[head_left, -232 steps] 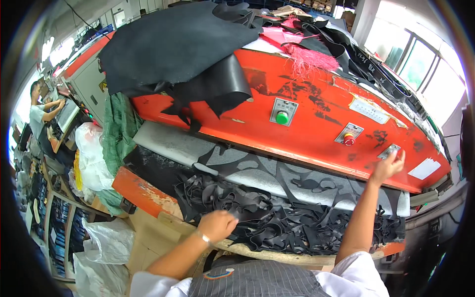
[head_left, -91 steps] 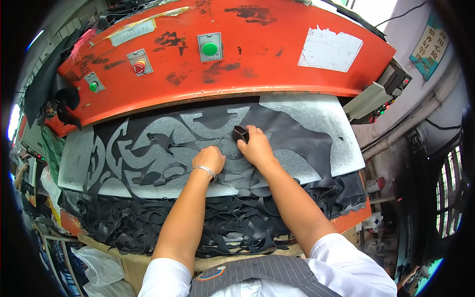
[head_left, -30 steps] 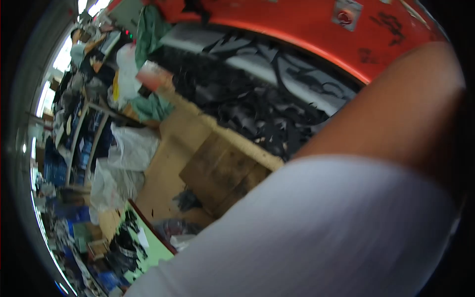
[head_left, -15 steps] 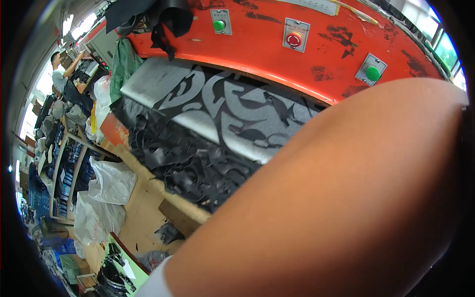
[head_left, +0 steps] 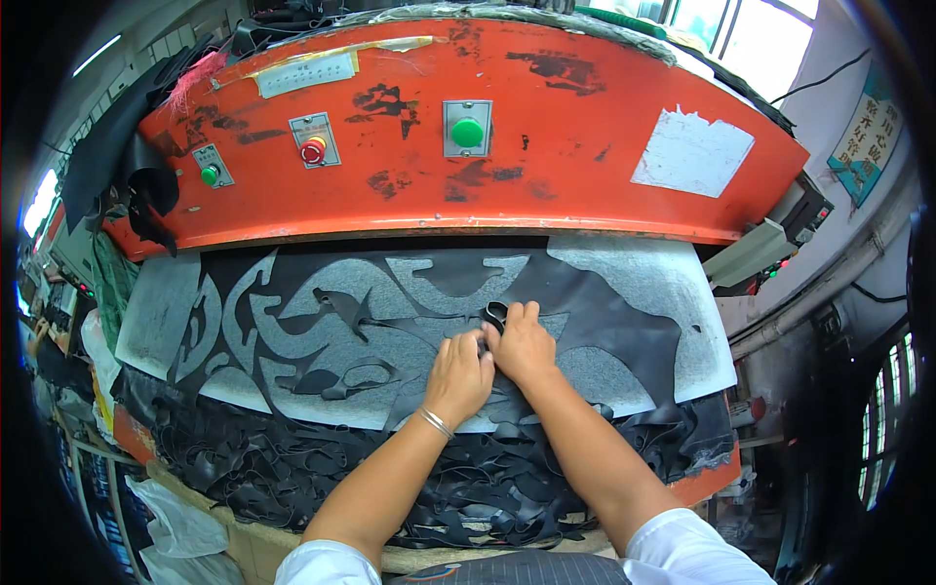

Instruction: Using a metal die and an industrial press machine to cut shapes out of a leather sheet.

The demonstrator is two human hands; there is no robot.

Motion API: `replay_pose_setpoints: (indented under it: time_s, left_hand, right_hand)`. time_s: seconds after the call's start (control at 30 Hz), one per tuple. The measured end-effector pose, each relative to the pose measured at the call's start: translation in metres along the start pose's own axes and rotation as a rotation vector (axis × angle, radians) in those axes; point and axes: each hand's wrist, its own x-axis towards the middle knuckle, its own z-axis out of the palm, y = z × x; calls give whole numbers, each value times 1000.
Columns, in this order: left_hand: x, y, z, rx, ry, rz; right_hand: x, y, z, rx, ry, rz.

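Note:
Black leather sheet [head_left: 609,302], with many shapes cut out of it, lies across a grey cutting board [head_left: 682,263]. Over its middle my two hands nearly touch. Between the fingers of my right hand [head_left: 525,343] is a small dark loop-shaped piece [head_left: 496,310] with a pale rim, perhaps a cutting die. My left hand [head_left: 462,375], with a silver bangle at its wrist, is closed just beside it; what its fingertips pinch is hidden. Loose black leather pieces [head_left: 336,300] and an oval one [head_left: 356,378] rest on the board to the left.
Behind the board rises a red press beam [head_left: 585,195] with green buttons [head_left: 467,133] and a red stop button [head_left: 312,150]. Black leather scraps [head_left: 322,478] heap along the near edge. Grey control boxes [head_left: 765,253] stick out at the right. White plastic bags [head_left: 180,522] sit lower left.
An arm filled the right side of the view earlier, and no hands showed. Now the view has swung right to face the press, and both my hands are down on the leather.

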Motion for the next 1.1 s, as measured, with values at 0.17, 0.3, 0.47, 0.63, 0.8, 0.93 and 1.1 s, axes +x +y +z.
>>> replay_pose_setpoints:
  time_s: [0.17, 0.3, 0.47, 0.63, 0.8, 0.93, 1.1]
  left_hand:
    - [-14, 2, 3, 236, -130, 158]
    - [-36, -11, -14, 255, -219, 23]
    - [-44, 3, -58, 276, -577, -109]
    - [-18, 28, -63, 145, -277, -72]
    - [-4, 2, -5, 91, -110, -54]
    - [-7, -3, 11, 187, -112, -7]
    - [2, -5, 7, 186, -126, 3]
  right_hand:
    - [18, 35, 1, 111, 29, -160]
    - [-17, 56, -34, 315, -239, -87]
    - [-21, 95, -95, 283, 29, -220]
    - [9, 75, -67, 246, -66, -504]
    - [35, 59, -21, 137, 47, -557]
    - [35, 83, -4, 104, 192, -513]
    - [43, 81, 0, 140, 227, -467]
